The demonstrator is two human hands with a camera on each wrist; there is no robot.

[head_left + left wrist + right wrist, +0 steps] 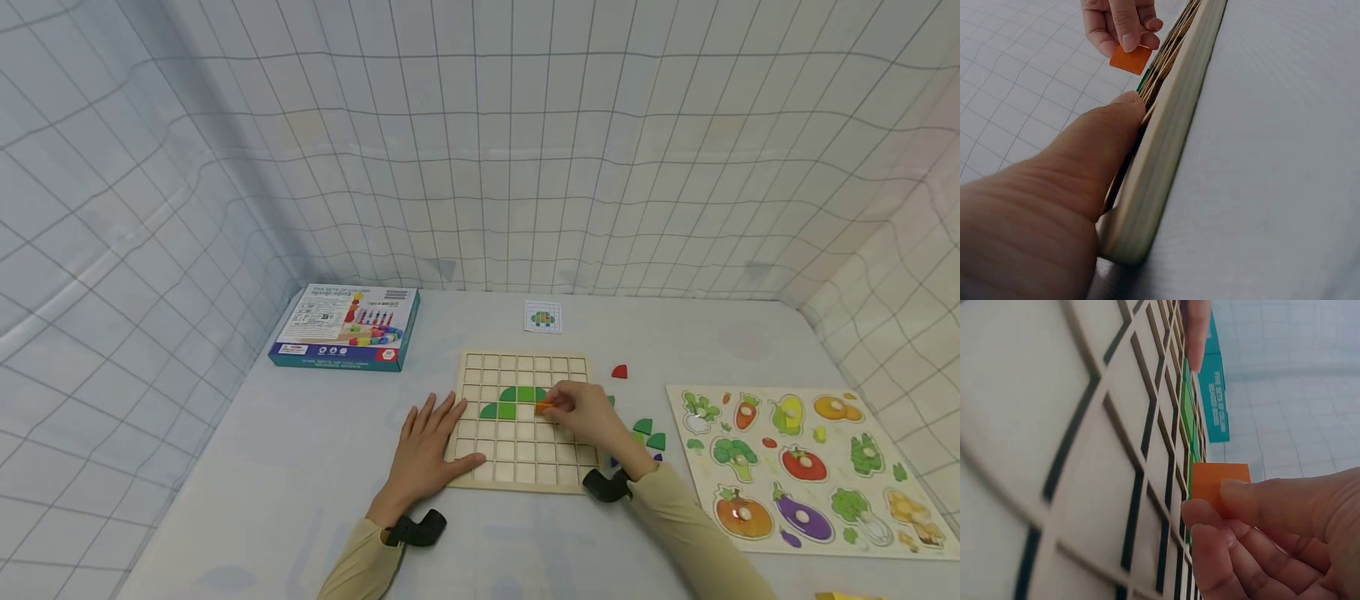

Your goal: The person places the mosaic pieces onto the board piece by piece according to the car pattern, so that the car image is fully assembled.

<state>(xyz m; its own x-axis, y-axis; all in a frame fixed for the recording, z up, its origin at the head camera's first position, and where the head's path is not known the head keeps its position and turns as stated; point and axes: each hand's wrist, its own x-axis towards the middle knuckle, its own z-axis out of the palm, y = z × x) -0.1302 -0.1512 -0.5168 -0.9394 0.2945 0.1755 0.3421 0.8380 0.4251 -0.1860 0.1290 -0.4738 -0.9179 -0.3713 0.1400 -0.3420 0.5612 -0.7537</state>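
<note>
Two hands work at a square wooden grid board that lies on the pale tabletop. Our right hand pinches a small orange square tile between thumb and fingertips, so this grip is closed on the tile, and the tile hangs just above the board's cells. Just beyond the grip, a few green tiles already sit in the grid, forming a low arch. Our left hand lies flat with straight fingers, its grip open, pressing on the near left edge of the board. Past the right grip, on the outer side, we see loose green and red pieces on the tabletop, and further out a wooden vegetable puzzle. Far beyond the left grip lies a teal cardboard box.
</note>
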